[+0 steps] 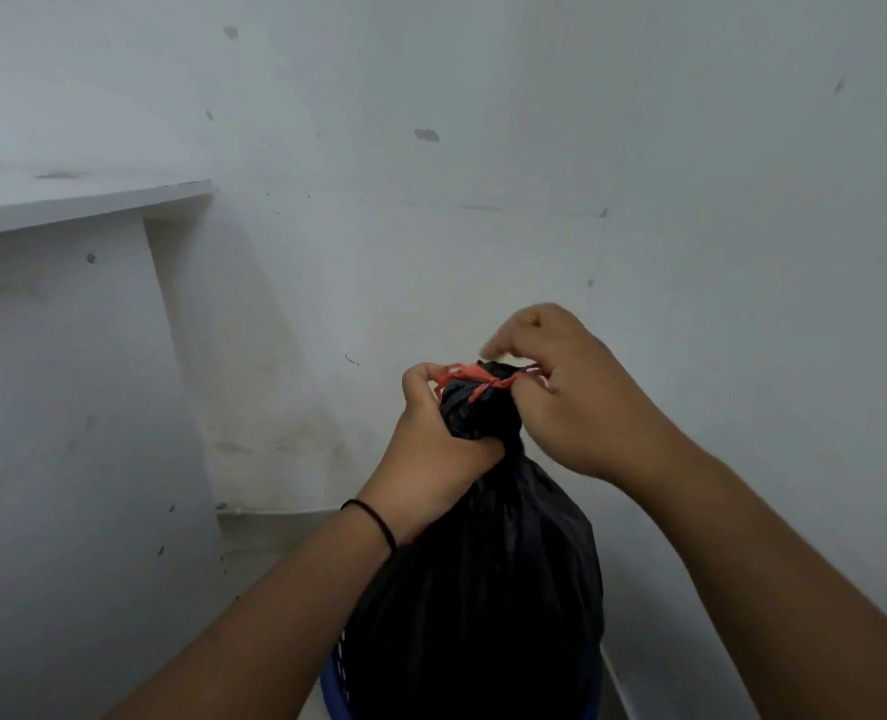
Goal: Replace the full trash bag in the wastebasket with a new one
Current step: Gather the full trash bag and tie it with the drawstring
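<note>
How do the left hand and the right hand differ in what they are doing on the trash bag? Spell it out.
The left hand wraps round the gathered neck of the black trash bag; the right hand touches only the red drawstring, pinching its end.
The left hand sits lower, beside the neck; the right hand sits higher, at the knot.
The left wrist wears a black band; the right wrist is bare.
Both hold an end of the drawstring.

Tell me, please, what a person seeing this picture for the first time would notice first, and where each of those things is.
The eye goes first to the black trash bag at lower centre, its gathered neck tied with a red drawstring. The left hand grips the neck while the right hand pinches the string's end. Below, the blue wastebasket rim shows at the bottom edge, and a white shelf juts from the wall at the left.
</note>
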`<action>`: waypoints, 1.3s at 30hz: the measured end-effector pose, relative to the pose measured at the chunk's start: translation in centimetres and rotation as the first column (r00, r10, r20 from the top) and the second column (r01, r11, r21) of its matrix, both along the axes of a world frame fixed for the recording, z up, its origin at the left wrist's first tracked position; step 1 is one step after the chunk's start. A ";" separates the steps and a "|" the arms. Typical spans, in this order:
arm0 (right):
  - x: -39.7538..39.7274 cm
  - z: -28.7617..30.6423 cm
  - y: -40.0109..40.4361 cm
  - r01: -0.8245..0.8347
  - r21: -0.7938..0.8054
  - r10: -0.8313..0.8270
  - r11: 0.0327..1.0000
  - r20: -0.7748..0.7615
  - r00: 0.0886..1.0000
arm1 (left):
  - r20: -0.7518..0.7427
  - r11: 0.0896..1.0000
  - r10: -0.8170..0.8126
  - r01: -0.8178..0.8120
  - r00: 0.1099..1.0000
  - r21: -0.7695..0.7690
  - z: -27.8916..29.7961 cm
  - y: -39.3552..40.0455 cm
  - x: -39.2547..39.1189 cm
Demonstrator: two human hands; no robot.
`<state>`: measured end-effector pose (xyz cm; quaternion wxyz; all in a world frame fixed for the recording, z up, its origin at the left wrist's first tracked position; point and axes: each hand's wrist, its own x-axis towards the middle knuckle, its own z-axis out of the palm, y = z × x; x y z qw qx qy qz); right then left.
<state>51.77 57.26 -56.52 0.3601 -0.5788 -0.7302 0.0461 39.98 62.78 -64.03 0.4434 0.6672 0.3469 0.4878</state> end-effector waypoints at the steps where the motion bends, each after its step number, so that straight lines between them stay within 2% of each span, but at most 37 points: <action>1: -0.3 -0.3 0.0 -0.035 -0.021 0.037 0.999 0.074 0.997 | -0.059 0.998 0.000 0.003 0.998 0.061 0.0 0.1 0.1; 3: -0.8 -0.9 0.0 -0.009 -0.114 0.041 0.993 0.288 0.957 | -0.123 0.988 0.012 0.007 0.992 0.154 -0.1 -0.2 0.4; 5: -1.0 -1.3 0.5 0.037 -0.116 0.009 0.993 0.367 0.930 | -0.056 0.989 0.069 -0.061 0.996 0.132 -0.5 -0.1 0.4; 8: -1.0 -1.1 1.2 -0.023 -0.054 0.038 0.998 0.294 0.955 | 0.170 0.994 0.094 -0.085 0.981 -0.065 -1.1 -0.1 0.4; 11: -1.2 -1.2 1.5 -0.069 -0.013 0.071 0.998 0.183 0.981 | 0.162 0.989 -0.038 0.060 0.986 -0.134 -1.6 -0.2 0.4; 14: -0.8 -1.8 2.2 -0.078 0.035 0.074 0.996 0.105 0.992 | 0.236 0.930 -0.183 0.246 0.954 -0.274 -1.7 0.3 0.0; 18: 1.2 -3.7 3.2 0.008 0.099 -0.006 0.995 -0.024 1.000 | 0.266 0.852 -0.339 0.414 0.903 -0.319 -2.2 0.8 -0.7; 19: 1.8 -4.4 3.4 0.047 0.084 -0.043 0.995 -0.046 0.998 | 0.230 0.857 -0.352 0.411 0.907 -0.311 -2.4 0.9 -0.9; 20: 2.3 -5.2 3.6 0.080 0.050 -0.078 0.996 -0.056 0.995 | 0.126 0.887 -0.350 0.371 0.928 -0.276 -2.7 1.1 -1.3; 21: 2.7 -6.0 3.6 0.109 0.009 -0.108 0.994 -0.035 0.994 | -0.051 0.931 -0.323 0.308 0.945 -0.194 -3.1 1.4 -1.7; 23: 3.2 -7.7 3.5 0.169 0.036 -0.172 0.985 0.127 0.977 | -0.390 0.977 -0.172 0.208 0.905 0.052 -3.7 1.6 -2.0; 24: 3.3 -8.6 3.3 0.190 0.073 -0.201 0.979 0.212 0.956 | -0.453 0.978 -0.095 0.167 0.886 0.122 -3.9 1.5 -1.9; 25: 3.3 -9.1 3.1 0.180 0.071 -0.192 0.981 0.247 0.950 | -0.452 0.981 -0.062 0.138 0.890 0.137 -3.8 1.2 -1.9; 27: 2.4 -9.3 1.9 0.067 -0.128 -0.048 0.990 0.150 0.988 | -0.416 0.986 -0.056 0.115 0.908 0.117 -3.7 1.2 -1.7; 29: 1.0 -9.9 1.1 -0.093 -0.360 0.111 0.928 0.030 0.993 | -0.390 0.991 -0.101 0.128 0.915 0.044 -3.3 1.3 -1.6; 31: -0.9 -10.5 0.7 -0.114 -0.470 0.127 0.875 -0.004 0.992 | -0.338 0.992 -0.129 0.119 0.932 -0.051 -2.6 1.2 -1.5; 35: -3.3 -12.2 1.9 -0.038 -0.445 -0.007 0.895 -0.100 0.995 | -0.173 0.952 -0.096 0.040 0.980 -0.303 -2.2 1.0 -1.4; 38: -4.0 -13.3 2.9 -0.137 -0.474 0.005 0.870 -0.269 0.963 | -0.106 0.917 -0.064 0.017 0.992 -0.399 -2.3 1.4 -2.2; 39: -4.1 -13.7 3.3 -0.147 -0.478 0.016 0.866 -0.267 0.964 | -0.103 0.913 -0.059 0.011 0.993 -0.409 -2.2 1.4 -2.4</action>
